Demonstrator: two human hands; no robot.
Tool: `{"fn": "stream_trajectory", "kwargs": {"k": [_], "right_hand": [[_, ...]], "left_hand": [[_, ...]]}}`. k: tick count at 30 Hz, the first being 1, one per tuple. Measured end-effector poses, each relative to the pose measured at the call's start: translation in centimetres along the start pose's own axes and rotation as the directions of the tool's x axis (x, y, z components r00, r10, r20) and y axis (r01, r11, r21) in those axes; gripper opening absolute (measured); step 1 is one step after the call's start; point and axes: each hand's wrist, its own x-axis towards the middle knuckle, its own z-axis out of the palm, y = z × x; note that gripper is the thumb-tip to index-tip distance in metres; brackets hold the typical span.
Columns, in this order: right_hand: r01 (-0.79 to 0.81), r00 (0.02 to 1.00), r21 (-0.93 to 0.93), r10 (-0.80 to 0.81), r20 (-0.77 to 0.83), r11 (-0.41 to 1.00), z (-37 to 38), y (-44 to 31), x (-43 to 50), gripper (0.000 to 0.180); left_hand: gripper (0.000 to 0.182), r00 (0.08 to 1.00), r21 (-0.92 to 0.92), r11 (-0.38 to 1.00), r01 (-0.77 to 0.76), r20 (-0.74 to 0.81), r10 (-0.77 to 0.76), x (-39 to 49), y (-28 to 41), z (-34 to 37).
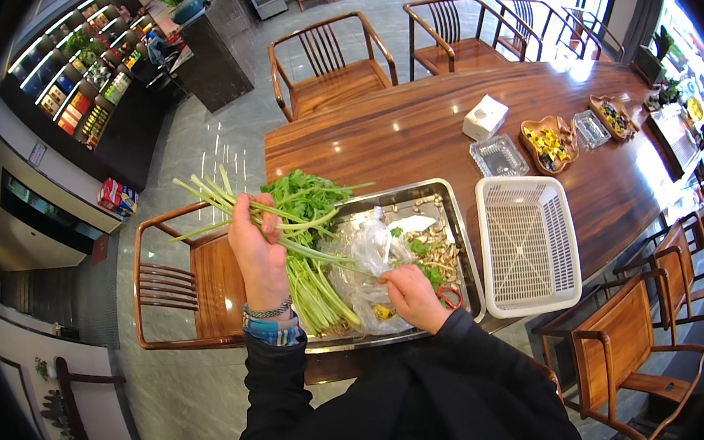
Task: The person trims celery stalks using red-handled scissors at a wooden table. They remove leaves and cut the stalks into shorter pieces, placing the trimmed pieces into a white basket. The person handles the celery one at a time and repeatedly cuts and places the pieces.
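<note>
My left hand [259, 243] is closed around a bunch of thin green stalks [214, 197], probably Chinese celery, raised above the left side of a metal tray [450, 212]. One stalk slants down from it to my right hand [417, 295], whose fingers pinch its thin end. Beneath my left hand lies a pile of leafy celery [304, 202], with more pale stalks [317, 294] in the tray. A crumpled clear plastic bag [375, 243] fills the tray's middle. Trimmed roots and scraps [445, 256] lie to its right. A red scissor handle [451, 297] shows beside my right hand.
A white plastic basket [518, 244] stands right of the tray on the wooden table [382, 131]. Farther back are a tissue box [485, 116], a clear plastic container [498, 157] and a wooden snack dish [549, 143]. A wooden armchair [218, 286] stands close on the left.
</note>
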Motion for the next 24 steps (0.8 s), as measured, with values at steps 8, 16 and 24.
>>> {"fn": "stream_trajectory", "kwargs": {"k": [8, 16, 24], "right_hand": [[-0.218, 0.868, -0.403, 0.365, 0.336, 0.889, -1.0, 4.1, -4.6, 0.049], [-0.385, 0.915, -0.139, 0.356, -0.190, 0.913, -10.8, 4.8, -8.2, 0.021], [-0.726, 0.676, -0.013, 0.711, -0.194, 0.687, -15.6, 5.3, -14.1, 0.017]], "left_hand": [[0.021, 0.944, 0.146, 0.986, -0.082, 0.329, 0.030, -0.5, -2.0, 6.1], [0.023, 0.533, 0.061, 0.902, 0.427, 0.789, -0.306, -3.7, -14.5, 19.5], [0.017, 0.207, 0.396, 0.461, 0.794, 0.537, -0.818, -11.1, -39.0, 19.0]]}}
